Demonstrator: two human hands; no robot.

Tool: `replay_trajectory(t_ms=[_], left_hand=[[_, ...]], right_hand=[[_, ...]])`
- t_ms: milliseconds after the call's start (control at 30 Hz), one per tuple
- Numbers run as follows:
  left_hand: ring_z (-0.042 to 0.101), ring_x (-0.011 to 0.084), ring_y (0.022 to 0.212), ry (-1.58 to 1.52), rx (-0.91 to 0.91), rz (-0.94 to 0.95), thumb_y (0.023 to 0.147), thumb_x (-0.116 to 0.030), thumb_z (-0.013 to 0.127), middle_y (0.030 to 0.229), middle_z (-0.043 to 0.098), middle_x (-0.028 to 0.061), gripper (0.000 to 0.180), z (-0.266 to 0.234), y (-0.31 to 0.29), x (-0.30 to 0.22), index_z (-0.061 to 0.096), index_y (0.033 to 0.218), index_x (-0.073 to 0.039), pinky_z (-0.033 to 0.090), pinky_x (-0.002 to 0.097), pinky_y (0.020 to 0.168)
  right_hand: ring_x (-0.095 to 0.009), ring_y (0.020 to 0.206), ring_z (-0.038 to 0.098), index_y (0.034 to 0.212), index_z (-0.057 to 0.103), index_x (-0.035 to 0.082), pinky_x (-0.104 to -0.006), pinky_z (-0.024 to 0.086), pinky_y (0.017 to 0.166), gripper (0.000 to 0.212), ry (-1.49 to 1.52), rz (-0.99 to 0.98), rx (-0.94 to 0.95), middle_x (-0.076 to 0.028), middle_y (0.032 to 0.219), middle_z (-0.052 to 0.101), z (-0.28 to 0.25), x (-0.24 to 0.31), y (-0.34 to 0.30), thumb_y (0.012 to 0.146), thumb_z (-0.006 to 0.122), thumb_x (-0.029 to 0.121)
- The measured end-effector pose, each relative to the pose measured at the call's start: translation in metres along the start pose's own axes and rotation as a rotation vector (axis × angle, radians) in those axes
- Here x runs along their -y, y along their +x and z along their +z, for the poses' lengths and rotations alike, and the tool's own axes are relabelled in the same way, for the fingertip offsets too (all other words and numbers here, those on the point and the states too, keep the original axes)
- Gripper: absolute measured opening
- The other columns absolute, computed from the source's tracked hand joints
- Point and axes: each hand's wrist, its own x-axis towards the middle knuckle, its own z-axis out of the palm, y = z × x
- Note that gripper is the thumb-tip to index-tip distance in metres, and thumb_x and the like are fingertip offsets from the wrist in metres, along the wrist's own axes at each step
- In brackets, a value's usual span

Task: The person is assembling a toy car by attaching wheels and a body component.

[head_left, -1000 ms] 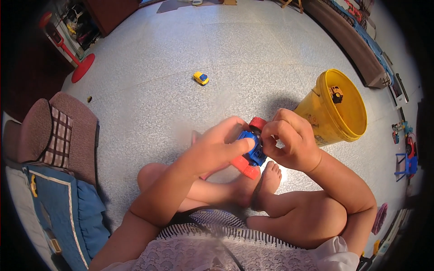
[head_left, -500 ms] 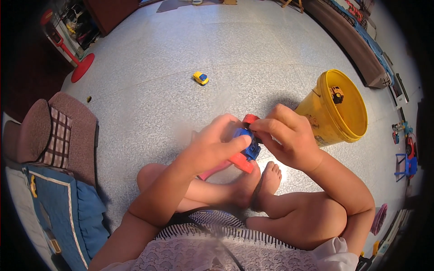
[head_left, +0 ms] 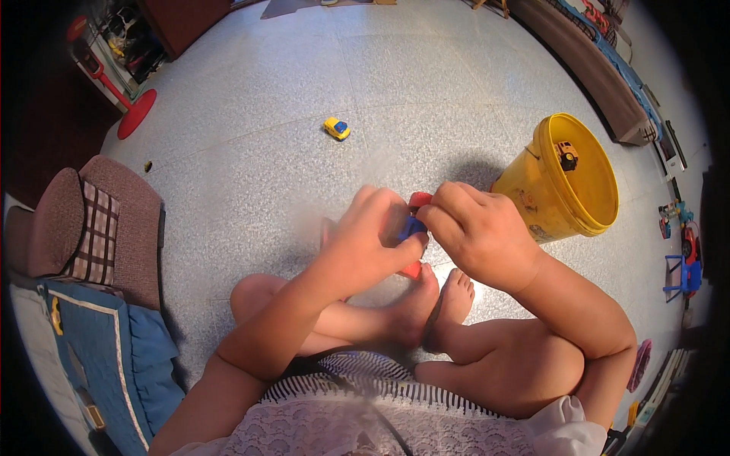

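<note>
Just above my feet, I grip a small blue and red toy (head_left: pixel 411 227) between both hands. My left hand (head_left: pixel 363 239) is closed round its left side, with the thumb across the front. At the toy's upper end is a red round-edged piece (head_left: pixel 419 201), which the fingertips of my right hand (head_left: pixel 487 235) pinch. A red part (head_left: pixel 411 270) sticks out below my left thumb. My fingers cover most of the toy, so its exact kind cannot be made out.
A tilted yellow bucket (head_left: pixel 525 186) with a small toy vehicle (head_left: pixel 566 155) inside stands to the right. Farther off on the floor is a yellow and blue toy car (head_left: pixel 337 128). A brown cushioned seat (head_left: pixel 141 220) stands left. More toys (head_left: pixel 688 266) lie at the far right.
My right hand has turned and come closer to my left, its knuckles now facing up. The toy has tilted and is more covered by my fingers than before.
</note>
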Motion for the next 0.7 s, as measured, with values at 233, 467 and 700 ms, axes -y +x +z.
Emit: replay_trajectory(t_ms=[233, 467, 700], left_hand=[[0.059, 0.0184, 0.105, -0.508, 0.247, -0.209, 0.093, -0.028, 0.072, 0.119, 0.059, 0.0127, 0.042, -0.013, -0.002, 0.008, 0.057, 0.124, -0.004, 0.049, 0.0335, 0.084], [0.057, 0.0158, 0.115, -0.914, 0.378, -0.200, 0.098, -0.026, 0.067, 0.125, 0.059, 0.0103, 0.052, -0.012, -0.002, 0.002, 0.049, 0.138, 0.002, 0.049, 0.0336, 0.097], [0.057, 0.0205, 0.124, -0.922, 0.409, -0.173, 0.093, -0.028, 0.067, 0.131, 0.059, 0.0131, 0.060, -0.015, -0.001, 0.005, 0.049, 0.142, 0.002, 0.048, 0.0363, 0.107]], right_hand=[[-0.020, 0.074, 0.062, 0.103, 0.066, 0.005, -0.0321, 0.052, 0.053, 0.027, 0.050, -0.028, -0.095, -0.005, 0.086, 0.052, 0.004, -0.004, -0.008, 0.079, 0.068, 0.014], [-0.021, 0.065, 0.059, 0.099, 0.067, 0.005, -0.0339, 0.050, 0.050, 0.024, 0.125, -0.056, -0.239, -0.006, 0.084, 0.055, 0.010, -0.006, -0.008, 0.076, 0.072, 0.008], [-0.022, 0.064, 0.058, 0.101, 0.067, 0.004, -0.0346, 0.050, 0.050, 0.025, 0.193, -0.054, -0.246, -0.006, 0.082, 0.053, 0.008, -0.007, -0.006, 0.077, 0.073, 0.006]])
